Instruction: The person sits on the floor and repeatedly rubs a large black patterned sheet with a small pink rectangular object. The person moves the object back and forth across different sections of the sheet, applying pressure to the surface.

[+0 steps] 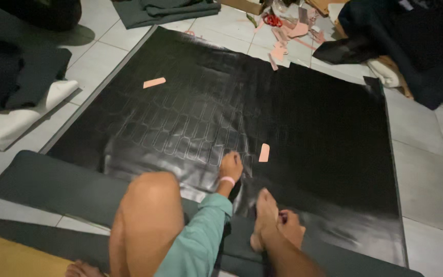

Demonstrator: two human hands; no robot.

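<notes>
Head view: risk of skewed outlines on black sheet [303, 128] with left hand [230, 166], grip fisted, contents untellable, pressing left of loose pink template [264, 152]; right hand [290, 225] grip unclear.

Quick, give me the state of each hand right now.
Left hand: fingers curled, pressed on the black sheet; holding anything cannot be told.
Right hand: closed beside the foot on the sheet; contents cannot be told.

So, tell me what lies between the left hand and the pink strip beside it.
Head view: only black sheet with traced outlines lies between left hand and pink strip.
</notes>
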